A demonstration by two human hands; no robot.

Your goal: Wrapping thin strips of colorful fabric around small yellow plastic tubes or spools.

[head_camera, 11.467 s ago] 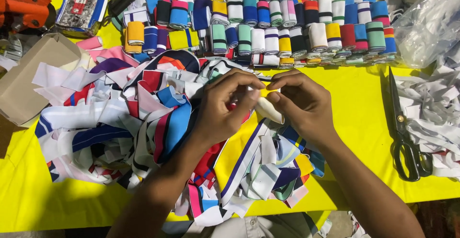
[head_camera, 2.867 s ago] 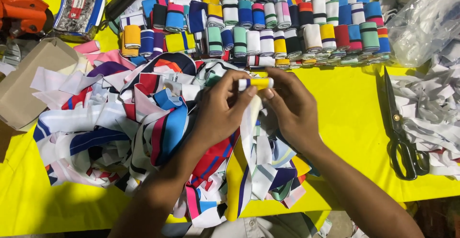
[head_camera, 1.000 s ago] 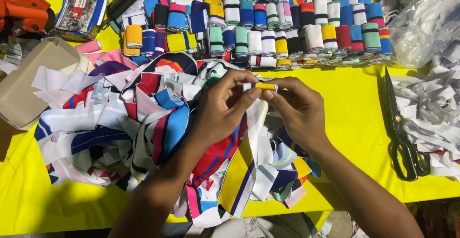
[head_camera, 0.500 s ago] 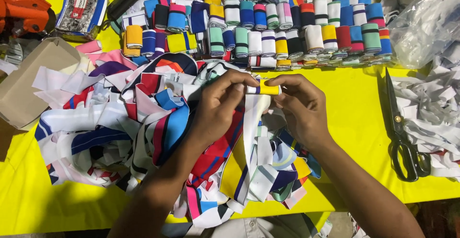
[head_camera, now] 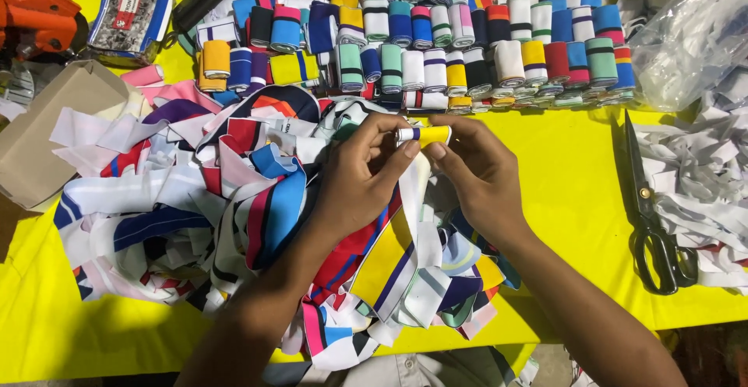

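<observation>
— What does the head view show of the surface?

— A bright yellow surface (head_camera: 592,200), crowded. Beyond both hands stand rows of rolled bands (head_camera: 467,44) in many colours. Under and left of the hands lies a heap of loose striped strips (head_camera: 202,200).

— Any containers?

— A brown cardboard box (head_camera: 47,137) well left of the left hand; what is in it cannot be seen. A clear plastic bag (head_camera: 693,36) far right, contents unclear. Black scissors (head_camera: 650,215) lie right of the right hand, beside white scraps (head_camera: 701,169).

— And the grip?

— The left hand (head_camera: 362,176) and right hand (head_camera: 479,173) each pinch one end of a small yellow-and-white roll (head_camera: 422,134), held above the heap, its strip hanging down.
</observation>
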